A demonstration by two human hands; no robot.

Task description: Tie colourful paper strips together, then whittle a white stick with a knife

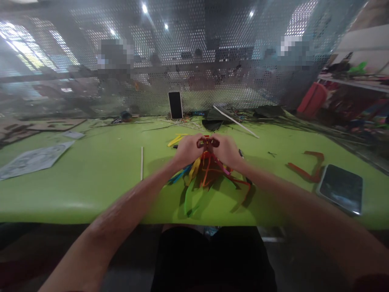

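Observation:
My left hand and my right hand meet over the middle of the table, fingers curled and pinched together. Between them they grip the top of a bundle of colored strips. Its loose ends fan out toward me in red, orange, yellow, green, blue and pink. Some green ends reach down to the tabletop near the front edge. What exactly the fingertips pinch is hidden by the fingers. Just beyond my left hand lie some yellow strips.
The green table holds a thin white stick, a drawing sheet, an orange-red bent strip and a phone at right. Another phone stands against the perforated metal screen. A long white rod lies over dark sheets.

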